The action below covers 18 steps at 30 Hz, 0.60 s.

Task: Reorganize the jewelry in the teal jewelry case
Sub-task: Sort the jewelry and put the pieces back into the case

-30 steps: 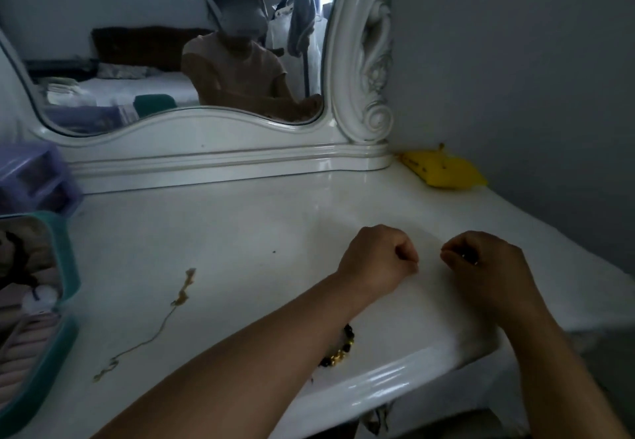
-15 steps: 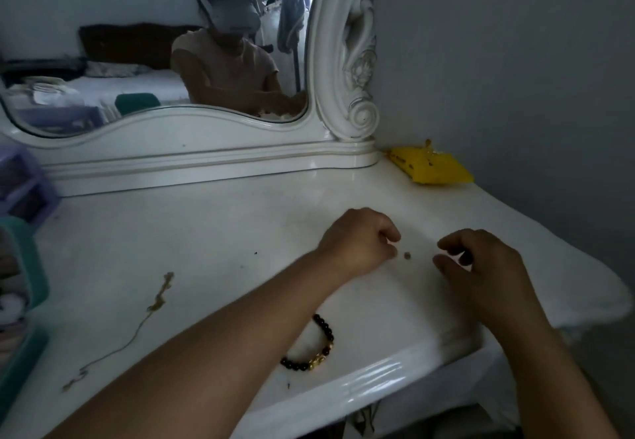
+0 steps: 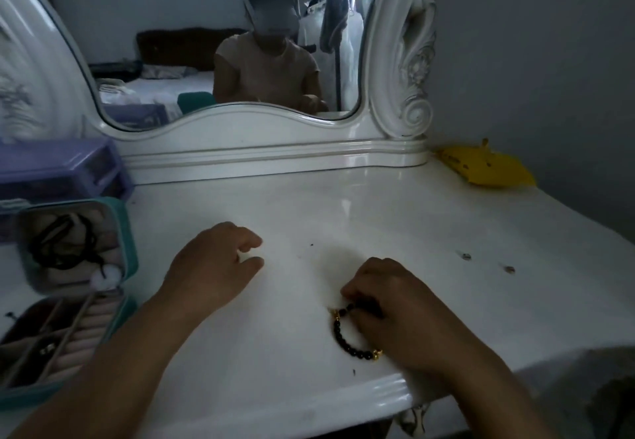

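The teal jewelry case (image 3: 129,232) stands open at the left of the white dressing table, its lid upright with a black cord (image 3: 58,242) and a white bead inside. A black beaded bracelet (image 3: 347,339) with gold charms lies near the table's front edge. My right hand (image 3: 391,304) pinches the bracelet's upper end with its fingertips. My left hand (image 3: 213,263) hovers over the table's middle, fingers loosely curled and holding nothing. Two small earrings (image 3: 466,255) lie on the table to the right.
A purple drawer box (image 3: 62,170) sits behind the case. A yellow pouch (image 3: 484,170) lies at the back right by the wall. An ornate white mirror (image 3: 240,129) runs along the back. The table's front edge (image 3: 343,394) is close to my right hand.
The view swung left, bringing the case into sight. My right hand left the small earrings and moved down to take hold of the bracelet. My left hand opened and drew left.
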Motion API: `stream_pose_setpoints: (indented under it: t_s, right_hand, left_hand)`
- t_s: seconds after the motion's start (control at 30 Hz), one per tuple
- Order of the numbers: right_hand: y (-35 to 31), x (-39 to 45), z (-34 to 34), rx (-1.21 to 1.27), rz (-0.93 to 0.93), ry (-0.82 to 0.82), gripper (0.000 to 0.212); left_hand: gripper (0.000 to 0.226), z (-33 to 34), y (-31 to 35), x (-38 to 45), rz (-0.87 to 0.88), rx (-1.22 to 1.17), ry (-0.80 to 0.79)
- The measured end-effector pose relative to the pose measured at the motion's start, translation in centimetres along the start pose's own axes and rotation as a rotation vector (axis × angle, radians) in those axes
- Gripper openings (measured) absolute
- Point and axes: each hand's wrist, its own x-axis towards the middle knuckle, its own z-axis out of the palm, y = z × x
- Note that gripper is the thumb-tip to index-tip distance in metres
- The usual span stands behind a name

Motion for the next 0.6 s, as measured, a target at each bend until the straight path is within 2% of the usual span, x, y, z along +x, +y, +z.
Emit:
stream_pose_setpoints:
  t_s: [0.17,0.23,0.33,0.6]
  right_hand:
    - [-0.9,0.9,0.2,-0.094,0.023,-0.067,0.038]
    - [-1.1,1.2,0.4,-0.107,0.021,-0.097,0.038]
    - [-1.1,1.1,0.4,-0.075,0.042,-0.099,0.037]
    - [-0.5,0.2,-0.6,0.065,0.098,0.031,0.039]
  left_hand:
    - [0.041,-1.5,-2.2,-0.7,-0.17,-0.018,-0.171]
    - [0.036,-1.4,-2.2,-0.8,-0.188,-0.069,-0.209]
    - [0.027,-1.0,-1.9,-0.4,-0.172,-0.162,-0.226]
    - [0.024,-0.6,-1.1,-0.1,-0.075,-0.16,-0.23]
